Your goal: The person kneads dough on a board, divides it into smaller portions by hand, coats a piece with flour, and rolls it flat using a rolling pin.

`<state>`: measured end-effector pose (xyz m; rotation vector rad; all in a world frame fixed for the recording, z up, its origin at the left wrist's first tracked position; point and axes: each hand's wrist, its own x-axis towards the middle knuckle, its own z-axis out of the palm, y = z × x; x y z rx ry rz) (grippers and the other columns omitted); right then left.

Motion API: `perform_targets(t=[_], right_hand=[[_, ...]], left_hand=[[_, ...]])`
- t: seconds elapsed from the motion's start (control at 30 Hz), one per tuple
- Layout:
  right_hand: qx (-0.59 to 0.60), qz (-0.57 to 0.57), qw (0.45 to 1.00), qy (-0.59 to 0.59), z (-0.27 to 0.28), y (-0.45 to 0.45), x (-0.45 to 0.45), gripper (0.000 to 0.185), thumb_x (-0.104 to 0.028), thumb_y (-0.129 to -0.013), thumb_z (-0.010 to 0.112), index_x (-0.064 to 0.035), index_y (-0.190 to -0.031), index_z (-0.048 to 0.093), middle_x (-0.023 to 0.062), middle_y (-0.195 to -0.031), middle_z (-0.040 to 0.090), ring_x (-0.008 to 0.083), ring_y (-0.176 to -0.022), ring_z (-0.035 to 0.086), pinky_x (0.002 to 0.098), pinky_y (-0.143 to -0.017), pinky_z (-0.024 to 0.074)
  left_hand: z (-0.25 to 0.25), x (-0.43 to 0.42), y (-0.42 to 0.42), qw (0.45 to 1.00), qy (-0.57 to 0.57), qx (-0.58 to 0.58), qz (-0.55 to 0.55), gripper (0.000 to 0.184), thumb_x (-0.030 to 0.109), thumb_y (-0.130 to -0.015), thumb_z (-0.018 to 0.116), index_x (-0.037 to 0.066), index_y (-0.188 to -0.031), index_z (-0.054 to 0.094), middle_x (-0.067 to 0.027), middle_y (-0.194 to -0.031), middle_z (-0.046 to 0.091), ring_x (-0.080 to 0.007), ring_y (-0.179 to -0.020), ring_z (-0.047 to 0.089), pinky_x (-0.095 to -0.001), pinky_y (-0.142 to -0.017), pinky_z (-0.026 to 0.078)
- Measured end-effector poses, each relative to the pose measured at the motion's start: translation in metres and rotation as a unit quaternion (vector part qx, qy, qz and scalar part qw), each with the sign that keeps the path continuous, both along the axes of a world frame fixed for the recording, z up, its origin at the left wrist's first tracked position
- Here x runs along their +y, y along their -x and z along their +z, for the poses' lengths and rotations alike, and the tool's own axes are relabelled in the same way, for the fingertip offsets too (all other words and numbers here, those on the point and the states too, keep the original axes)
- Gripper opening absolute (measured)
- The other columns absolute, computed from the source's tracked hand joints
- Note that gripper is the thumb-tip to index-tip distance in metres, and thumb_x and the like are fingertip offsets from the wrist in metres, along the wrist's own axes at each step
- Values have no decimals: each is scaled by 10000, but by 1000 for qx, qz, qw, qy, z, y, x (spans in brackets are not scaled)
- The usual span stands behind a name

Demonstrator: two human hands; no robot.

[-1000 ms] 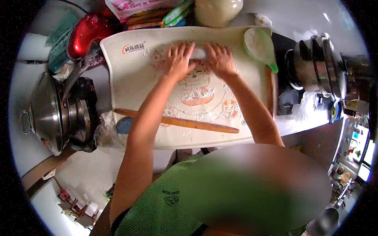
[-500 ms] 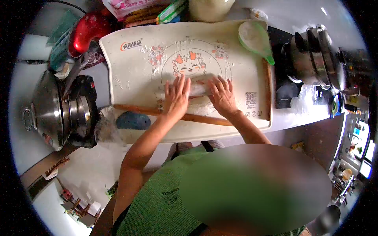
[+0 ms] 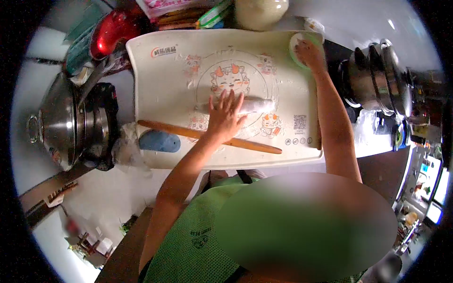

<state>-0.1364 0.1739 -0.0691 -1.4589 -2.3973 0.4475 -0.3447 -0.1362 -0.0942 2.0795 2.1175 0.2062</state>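
Observation:
A pale, flour-dusted roll [image 3: 257, 105] lies crosswise on the white printed mat [image 3: 163, 89]. My left hand [image 3: 225, 118] rests on the roll's left part with its fingers spread. At the mat's top right, my right hand [image 3: 307, 53] is inside a green-rimmed scoop [image 3: 294, 57] of white powder; its fingertips are hard to make out there. Below the roll, a tapered wooden rolling pin [image 3: 250, 145] lies slantwise, passing under my left forearm. A blue-grey scraper [image 3: 159, 141] sits left of that forearm, just under the pin's left end.
Lidded metal pans stand at the left [image 3: 59, 125] and right [image 3: 370, 78]. A red appliance [image 3: 112, 34] is at the back left. Behind the mat are bagged items and a cream-coloured jar [image 3: 261, 13]. Another wooden stick lies along the mat's right edge.
Both hands were on the roll. My right hand has left it and moved up and right into the scoop. My left hand has stayed on the roll, which now shows more at its right end.

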Motion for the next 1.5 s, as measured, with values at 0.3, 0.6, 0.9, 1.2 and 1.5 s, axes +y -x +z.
perform_targets(t=[0.3, 0.6, 0.9, 1.2, 1.5], right_hand=[[434, -76, 854, 277, -16, 27, -8, 322, -166, -806, 615, -1, -1082, 604, 110, -1014, 629, 210, -866, 620, 312, -742, 496], [265, 172, 896, 313, 43, 135, -144, 258, -97, -802, 615, 60, -1006, 633, 73, -844, 649, 145, -766, 604, 258, -683, 493], [231, -7, 942, 244, 24, 59, -138, 208, -148, -826, 591, -3, -950, 674, 93, -837, 676, 166, -751, 634, 309, -682, 506], [62, 72, 996, 5, -12, 82, -186, 405, -248, -861, 567, -136, -1249, 535, 142, -1244, 546, 294, -1154, 513, 400, -969, 392], [-62, 167, 984, -15, -41, 115, -120, 643, -517, -804, 564, -189, -1335, 410, 148, -1313, 445, 352, -1234, 387, 510, -1014, 292]], left_hand=[[13, -38, -15, 996, -11, -83, -6, 788, 297, -782, 643, 96, -1425, 235, -214, -1446, 238, -367, -1324, 264, -605, -1047, 136], [18, -62, -24, 996, -20, -86, -14, 786, 305, -740, 695, 89, -1395, 318, -199, -1460, 208, -343, -1347, 237, -591, -1052, 167], [8, -50, -9, 997, -43, -66, -19, 779, 421, -778, 641, 110, -1406, 302, -179, -1456, 245, -323, -1344, 240, -557, -1077, 157], [-1, 36, 54, 993, -112, 27, 38, 670, 375, -828, 602, 30, -1352, 366, -159, -1387, 381, -316, -1309, 310, -574, -1054, 177], [-20, 107, 71, 988, -122, 44, 80, 614, 506, -868, 466, 49, -1278, 473, -131, -1312, 476, -294, -1250, 386, -521, -1055, 225]])
